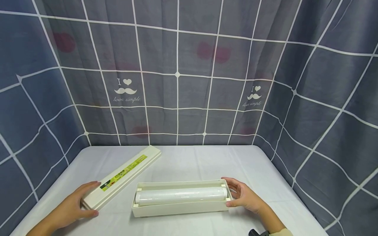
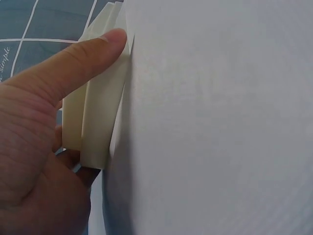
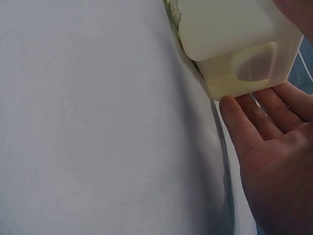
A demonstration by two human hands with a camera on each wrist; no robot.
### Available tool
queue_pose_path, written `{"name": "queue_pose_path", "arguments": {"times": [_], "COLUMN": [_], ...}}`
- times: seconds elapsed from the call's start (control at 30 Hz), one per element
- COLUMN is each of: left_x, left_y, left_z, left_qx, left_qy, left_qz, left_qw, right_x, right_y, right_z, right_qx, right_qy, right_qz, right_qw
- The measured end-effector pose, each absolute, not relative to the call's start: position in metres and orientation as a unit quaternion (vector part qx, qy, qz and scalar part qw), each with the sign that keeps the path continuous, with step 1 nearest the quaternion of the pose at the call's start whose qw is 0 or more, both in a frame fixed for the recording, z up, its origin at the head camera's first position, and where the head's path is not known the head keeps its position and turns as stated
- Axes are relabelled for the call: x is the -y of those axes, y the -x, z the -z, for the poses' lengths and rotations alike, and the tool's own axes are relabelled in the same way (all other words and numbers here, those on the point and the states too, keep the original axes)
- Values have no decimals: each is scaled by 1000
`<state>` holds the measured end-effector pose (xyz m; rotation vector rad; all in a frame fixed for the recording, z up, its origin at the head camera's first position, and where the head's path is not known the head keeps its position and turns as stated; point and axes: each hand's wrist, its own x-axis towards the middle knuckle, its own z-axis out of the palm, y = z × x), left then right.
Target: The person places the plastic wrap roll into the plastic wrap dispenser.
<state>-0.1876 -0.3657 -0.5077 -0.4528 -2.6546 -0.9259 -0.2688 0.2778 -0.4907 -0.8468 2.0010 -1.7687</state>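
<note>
A long off-white plastic box [image 1: 183, 208] stands without its lid, a white roll of what looks like cling film [image 1: 181, 196] lying lengthwise in it. My right hand [image 1: 246, 198] grips the box's right end, thumb at the front corner and fingers round the end and back. In the right wrist view, fingertips meet the box's end wall [image 3: 283, 63], which has a round opening. To the left, the long lid [image 1: 137, 172], with a green and yellow label, lies slanted. My left hand [image 1: 71, 206] holds its near end between thumb and fingers, as the left wrist view also shows.
A white cloth [image 1: 200, 164] covers the table. Dark grey-blue curtains [image 1: 189, 91] with white grid lines stand along the back and both sides. The lid's far end reaches near the table's back edge.
</note>
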Motion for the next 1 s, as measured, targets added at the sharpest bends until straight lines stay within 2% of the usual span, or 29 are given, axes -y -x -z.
{"name": "queue_pose_path", "arguments": {"times": [0.3,0.77,1.0], "left_x": [367,368,367], "left_y": [187,189,189], "left_z": [498,502,496], "left_qx": [945,924,925], "left_qy": [106,144,147], "left_qz": [292,305,298], "left_qw": [102,177,184], "right_x": [-278,-278,-278], "right_y": [269,270,269], "right_z": [490,491,490], "right_qx": [-704,-705,-703], "right_qy": [298,297,299], "right_qz": [623,621,623], "right_qw": [168,171,169]}}
